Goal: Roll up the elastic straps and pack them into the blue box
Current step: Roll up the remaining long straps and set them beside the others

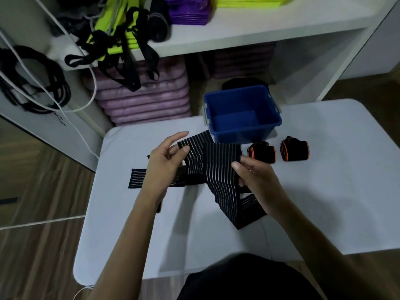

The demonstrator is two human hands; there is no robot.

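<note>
Though half-curled, fingers (185, 149) on strap (216, 169)

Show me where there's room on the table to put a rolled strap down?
Bare table lies right of the right hand, below the two orange-edged rolls. The near edge by the person is bare too. The blue box looks empty. It's crowded mid-table, where the striped strap sprawls between both hands.

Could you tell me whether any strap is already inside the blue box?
No, the blue box shows only its bare floor, and both rolled straps lie beside it on the table.
</note>
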